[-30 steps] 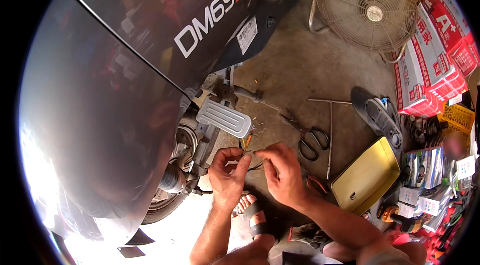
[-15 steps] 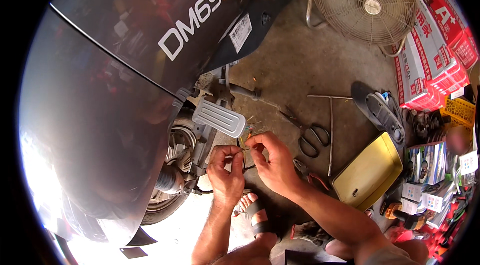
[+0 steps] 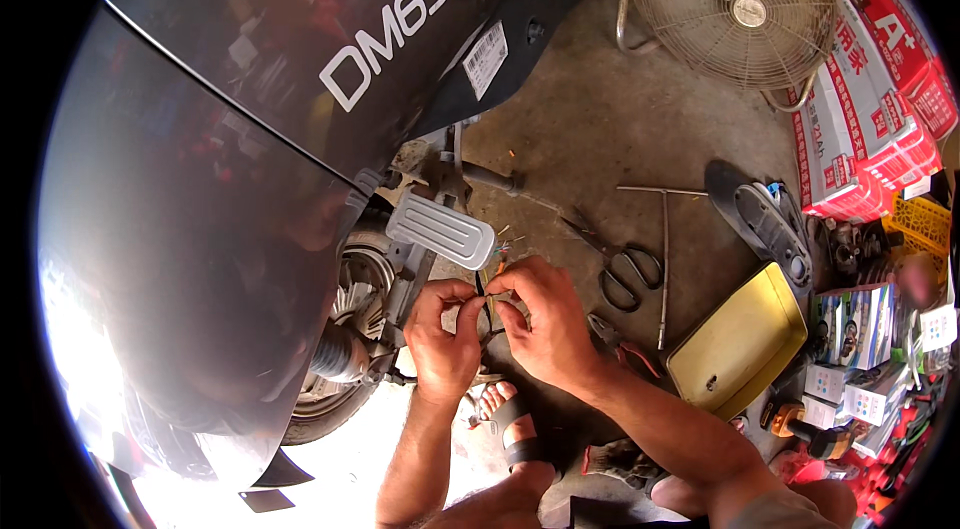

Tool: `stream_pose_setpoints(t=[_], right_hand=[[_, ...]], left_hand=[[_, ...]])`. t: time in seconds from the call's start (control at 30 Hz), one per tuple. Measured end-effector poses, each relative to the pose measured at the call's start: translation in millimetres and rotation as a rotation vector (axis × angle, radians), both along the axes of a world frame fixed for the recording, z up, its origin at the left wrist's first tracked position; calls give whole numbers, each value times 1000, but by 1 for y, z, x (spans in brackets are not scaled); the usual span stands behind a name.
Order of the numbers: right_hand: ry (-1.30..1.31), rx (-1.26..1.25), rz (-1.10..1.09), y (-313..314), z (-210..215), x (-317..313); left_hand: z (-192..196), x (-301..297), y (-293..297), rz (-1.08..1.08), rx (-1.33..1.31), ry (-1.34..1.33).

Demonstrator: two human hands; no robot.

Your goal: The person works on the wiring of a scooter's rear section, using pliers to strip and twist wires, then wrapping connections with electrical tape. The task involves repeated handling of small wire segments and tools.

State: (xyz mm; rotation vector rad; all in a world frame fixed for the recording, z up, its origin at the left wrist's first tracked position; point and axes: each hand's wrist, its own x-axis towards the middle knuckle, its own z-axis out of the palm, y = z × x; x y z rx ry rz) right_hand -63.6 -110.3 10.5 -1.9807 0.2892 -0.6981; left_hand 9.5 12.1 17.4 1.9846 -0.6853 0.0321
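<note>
My left hand is closed in a pinch on a thin wire, just below the grey ribbed footrest. Facing it, my right hand pinches at the same wires with thumb and forefinger, and the fingertips of both hands nearly meet. A black cable runs down between the hands. Small coloured wire ends stick out above my right fingers. The exact strands in each pinch are too fine to tell apart. The dark body panel of a scooter fills the left side, with its wheel beneath.
On the floor to the right lie black-handled scissors, a metal T-handle wrench, red-handled pliers and a yellow tray. A floor fan stands at the far right, beside red and white boxes. A power tool lies lower right.
Both hands have shifted slightly, my left a little leftward and upward. The fingertips have moved along the wires, and the black cable between them now shows more.
</note>
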Motion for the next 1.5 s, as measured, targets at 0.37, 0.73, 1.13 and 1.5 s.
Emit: stream_pose_setpoints(t=[0.37,0.73,1.13,1.5], right_hand=[[20,-316,66,-9,8,9],[-40,-415,35,-12,2,16],[-16,50,-48,11,-10,7],[350,-714,25,13,45,14]], left_hand=[[-8,-10,8,44,-200,464],[11,-7,-3,-66,-289,721],[-8,8,5,-195,-311,913],[-15,3,5,-201,-393,777]])
